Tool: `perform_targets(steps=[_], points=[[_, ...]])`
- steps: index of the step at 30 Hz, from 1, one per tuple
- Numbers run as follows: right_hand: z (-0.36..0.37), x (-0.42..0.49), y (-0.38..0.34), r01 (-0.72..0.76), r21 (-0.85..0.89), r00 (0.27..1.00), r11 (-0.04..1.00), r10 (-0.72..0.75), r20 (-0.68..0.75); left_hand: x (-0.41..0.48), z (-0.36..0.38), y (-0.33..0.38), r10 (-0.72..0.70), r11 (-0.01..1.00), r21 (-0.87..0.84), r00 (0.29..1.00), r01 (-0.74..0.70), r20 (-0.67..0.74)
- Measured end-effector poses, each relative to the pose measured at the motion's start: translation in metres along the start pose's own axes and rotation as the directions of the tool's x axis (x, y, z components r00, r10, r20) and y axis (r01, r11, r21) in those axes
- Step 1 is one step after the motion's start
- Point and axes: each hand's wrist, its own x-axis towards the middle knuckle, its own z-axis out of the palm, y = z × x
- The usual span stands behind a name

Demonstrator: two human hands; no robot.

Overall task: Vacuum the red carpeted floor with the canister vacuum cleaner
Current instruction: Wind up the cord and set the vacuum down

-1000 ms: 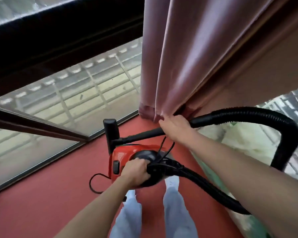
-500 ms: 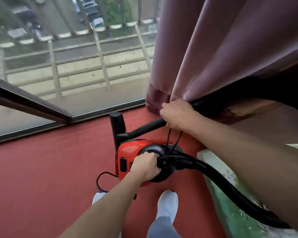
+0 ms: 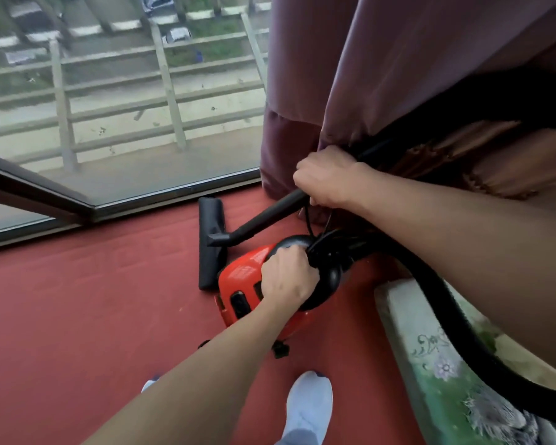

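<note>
A red and black canister vacuum cleaner (image 3: 247, 284) hangs just above the red carpet (image 3: 93, 300). My left hand (image 3: 286, 279) grips its black top handle. My right hand (image 3: 329, 178) grips the black wand (image 3: 264, 218), which runs down to the flat black floor nozzle (image 3: 211, 242) lying on the carpet by the window. The black ribbed hose (image 3: 456, 329) curves from the canister to the lower right under my right arm. A thin black cord hangs from my right hand.
A floor-length window (image 3: 119, 123) with a dark frame (image 3: 36, 191) borders the carpet ahead. A purple curtain (image 3: 366, 75) hangs at the right, touching my right hand. A floral-covered bed edge (image 3: 430, 348) lies at lower right. My white shoe (image 3: 308, 403) stands below.
The view tilted and moved closer to the window. The nozzle came down flat onto the carpet near the window frame; both hands kept their holds.
</note>
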Motion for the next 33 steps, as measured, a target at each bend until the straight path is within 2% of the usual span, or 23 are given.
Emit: perform_targets(steps=[8, 10, 14, 18, 23, 27, 29, 31, 33], points=[[0.025, 0.004, -0.008, -0.103, 0.021, 0.988, 0.994, 0.105, -0.113, 0.018, 0.024, 0.024, -0.116, 0.991, 0.045, 0.981, 0.124, -0.156], [0.044, 0.0, -0.013, -0.111, -0.004, 0.977, 0.994, 0.108, -0.181, 0.023, 0.026, 0.029, -0.145, 0.986, 0.051, 0.975, 0.156, -0.168], [0.067, -0.01, -0.018, -0.087, -0.032, 0.914, 0.996, 0.067, -0.401, 0.023, 0.023, 0.029, -0.108, 0.994, 0.021, 0.985, 0.111, -0.132], [0.072, -0.03, -0.021, -0.025, -0.02, 0.868, 1.0, 0.012, -0.497, 0.008, 0.025, 0.028, -0.108, 0.994, 0.01, 0.986, 0.11, -0.131], [0.069, -0.061, -0.025, 0.007, 0.076, 0.92, 0.997, 0.023, -0.391, -0.006, 0.017, 0.029, -0.137, 0.99, 0.008, 0.989, 0.138, -0.058], [0.053, -0.091, -0.021, -0.064, 0.306, 0.965, 0.95, 0.137, -0.222, -0.02, -0.015, 0.026, -0.155, 0.987, 0.052, 0.987, 0.154, 0.036], [0.036, -0.109, -0.016, -0.165, 0.471, 0.972, 0.867, 0.225, -0.073, -0.03, -0.042, 0.029, -0.151, 0.987, 0.065, 0.986, 0.147, 0.065], [0.008, -0.134, -0.008, -0.279, 0.615, 0.953, 0.737, 0.293, 0.08, -0.046, -0.079, 0.037, -0.13, 0.991, 0.04, 0.99, 0.128, 0.06], [-0.026, -0.167, 0.001, -0.343, 0.661, 0.934, 0.667, 0.317, 0.165, -0.071, -0.127, 0.053, -0.105, 0.994, 0.031, 0.992, 0.103, 0.074]])
